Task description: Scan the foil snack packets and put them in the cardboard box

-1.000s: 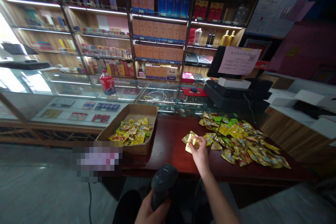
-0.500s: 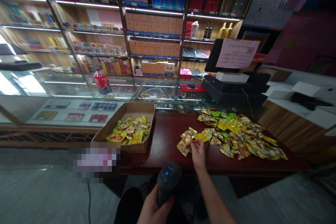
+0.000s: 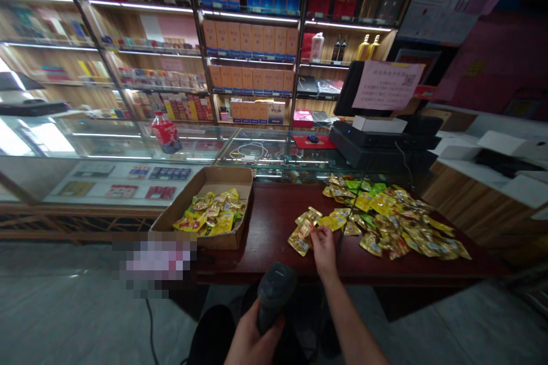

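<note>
My left hand (image 3: 254, 339) is wrapped round the handle of a dark barcode scanner (image 3: 277, 285), held below the table's front edge with its head tilted up. My right hand (image 3: 324, 251) reaches over the table, thumb and fingers pinched at the edge of a gold snack packet (image 3: 301, 238). That packet lies with another at the left end of a spread-out pile of gold, yellow and green packets (image 3: 389, 219). Left of them, a shallow cardboard box (image 3: 229, 239) holds several yellow and gold packets (image 3: 214, 211).
The dark red table (image 3: 274, 228) adjoins a glass display counter (image 3: 201, 142). On the glass stand a red-labelled bottle (image 3: 165, 132), a white cable (image 3: 248, 152) and a mouse (image 3: 313, 139) on a red mat. A register with a monitor (image 3: 351, 91) stands behind the pile.
The blue light on the scanner's head has gone out. Both hands stay almost where they were, the right one still at the gold packet.
</note>
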### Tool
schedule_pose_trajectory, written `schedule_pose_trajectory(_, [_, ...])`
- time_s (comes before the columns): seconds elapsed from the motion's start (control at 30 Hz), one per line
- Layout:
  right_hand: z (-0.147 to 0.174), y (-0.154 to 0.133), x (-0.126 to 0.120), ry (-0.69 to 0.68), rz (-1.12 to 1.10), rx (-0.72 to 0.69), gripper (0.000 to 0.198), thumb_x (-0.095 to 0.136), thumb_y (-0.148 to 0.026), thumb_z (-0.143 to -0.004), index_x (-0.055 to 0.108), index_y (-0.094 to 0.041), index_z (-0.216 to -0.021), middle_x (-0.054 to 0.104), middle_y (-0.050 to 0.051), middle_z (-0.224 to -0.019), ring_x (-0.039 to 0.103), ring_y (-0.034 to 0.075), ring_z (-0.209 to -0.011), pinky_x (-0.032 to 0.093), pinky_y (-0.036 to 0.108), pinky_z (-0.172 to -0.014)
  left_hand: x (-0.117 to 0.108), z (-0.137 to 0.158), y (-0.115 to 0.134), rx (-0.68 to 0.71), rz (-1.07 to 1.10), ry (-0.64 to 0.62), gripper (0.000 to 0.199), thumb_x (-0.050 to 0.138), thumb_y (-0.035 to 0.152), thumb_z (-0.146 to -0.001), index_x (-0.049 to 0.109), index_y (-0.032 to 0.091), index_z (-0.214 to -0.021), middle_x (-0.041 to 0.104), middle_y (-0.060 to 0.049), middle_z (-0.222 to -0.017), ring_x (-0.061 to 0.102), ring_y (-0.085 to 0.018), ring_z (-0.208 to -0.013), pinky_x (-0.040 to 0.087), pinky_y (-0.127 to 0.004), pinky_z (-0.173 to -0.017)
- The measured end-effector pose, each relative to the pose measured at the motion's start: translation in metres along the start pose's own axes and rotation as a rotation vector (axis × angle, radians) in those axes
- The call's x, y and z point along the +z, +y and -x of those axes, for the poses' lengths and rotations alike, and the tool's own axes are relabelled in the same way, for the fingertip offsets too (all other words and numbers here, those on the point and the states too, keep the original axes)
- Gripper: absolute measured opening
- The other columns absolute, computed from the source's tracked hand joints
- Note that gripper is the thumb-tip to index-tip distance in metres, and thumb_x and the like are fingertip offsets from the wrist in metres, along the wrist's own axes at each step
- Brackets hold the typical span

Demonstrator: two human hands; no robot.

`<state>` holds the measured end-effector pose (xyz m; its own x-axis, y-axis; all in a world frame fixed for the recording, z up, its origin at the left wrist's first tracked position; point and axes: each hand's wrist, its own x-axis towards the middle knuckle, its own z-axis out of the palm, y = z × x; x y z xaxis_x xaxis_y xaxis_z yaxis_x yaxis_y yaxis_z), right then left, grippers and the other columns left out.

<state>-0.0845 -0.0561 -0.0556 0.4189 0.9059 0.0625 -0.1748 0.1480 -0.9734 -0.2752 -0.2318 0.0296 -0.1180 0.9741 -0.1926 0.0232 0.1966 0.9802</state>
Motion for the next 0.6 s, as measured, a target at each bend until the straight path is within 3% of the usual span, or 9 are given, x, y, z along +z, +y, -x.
schedule_pose_trajectory(0.1, [-0.001,-0.007,0.002,-0.020,0.024,0.028,0.055,0.074,-0.058,-0.066,0.050,-0.026,-0.103,0.075,0.002,-0.085,0.074,0.025,-0.080,0.058,0.040,-0.075,-0.001,0.003,-0.004,0.001,0.028,0.041,0.026,0.077,0.033,-0.071,0.074,0.013,-0.087,0.070,-0.006,-0.079,0.060,-0.019,-0.076,0.048,-0.023,-0.070])
schedule_pose_trajectory(0.2, [-0.005,-0.028,0.026,-0.081,0.060,0.034,0.054,0.072,-0.057,-0.069,0.053,-0.025,-0.107,0.076,0.003,-0.081,0.074,0.027,-0.077,0.059,0.041,-0.072,-0.009,0.005,-0.004,-0.016,0.024,0.100,0.023,0.079,0.032,-0.068,0.073,0.014,-0.081,0.065,-0.003,-0.070,0.056,-0.017,-0.068,0.046,-0.023,-0.065])
schedule_pose_trajectory(0.27, [-0.007,-0.048,0.061,-0.159,0.082,-0.003,0.048,0.066,-0.055,-0.076,0.053,-0.025,-0.111,0.077,0.004,-0.087,0.074,0.026,-0.082,0.060,0.040,-0.073,-0.016,0.007,-0.004,-0.043,0.020,0.132,0.023,0.080,0.033,-0.067,0.072,0.014,-0.078,0.059,-0.001,-0.063,0.051,-0.014,-0.060,0.043,-0.023,-0.059])
schedule_pose_trajectory(0.4, [-0.011,-0.083,0.155,-0.384,0.147,-0.070,0.042,0.059,-0.049,-0.086,0.053,-0.028,-0.121,0.078,0.002,-0.101,0.075,0.021,-0.083,0.062,0.034,-0.067,-0.027,0.006,-0.002,-0.115,0.063,0.119,0.031,0.083,0.040,-0.065,0.070,0.017,-0.080,0.055,0.003,-0.056,0.049,-0.013,-0.051,0.042,-0.023,-0.050])
schedule_pose_trajectory(0.47, [-0.015,-0.091,0.184,-0.448,0.221,-0.103,0.039,0.056,-0.044,-0.090,0.052,-0.028,-0.125,0.078,0.001,-0.107,0.075,0.019,-0.087,0.062,0.034,-0.072,-0.030,0.005,-0.003,-0.138,0.058,0.093,0.035,0.084,0.042,-0.064,0.070,0.017,-0.083,0.052,0.004,-0.052,0.047,-0.013,-0.047,0.040,-0.022,-0.046])
schedule_pose_trajectory(0.53, [-0.020,-0.091,0.184,-0.450,0.330,-0.144,0.036,0.055,-0.038,-0.092,0.053,-0.027,-0.126,0.075,0.004,-0.119,0.072,0.019,-0.101,0.060,0.036,-0.087,-0.031,0.004,-0.005,-0.135,0.032,0.075,0.037,0.082,0.044,-0.065,0.070,0.016,-0.084,0.050,0.005,-0.051,0.044,-0.011,-0.044,0.036,-0.021,-0.043])
schedule_pose_trajectory(0.6, [-0.026,-0.085,0.157,-0.392,0.472,-0.183,0.038,0.057,-0.032,-0.091,0.055,-0.023,-0.128,0.066,0.010,-0.134,0.062,0.022,-0.123,0.046,0.042,-0.108,-0.033,0.004,-0.008,-0.118,0.017,0.068,0.038,0.080,0.047,-0.068,0.069,0.015,-0.085,0.049,0.005,-0.051,0.042,-0.009,-0.043,0.035,-0.020,-0.042])
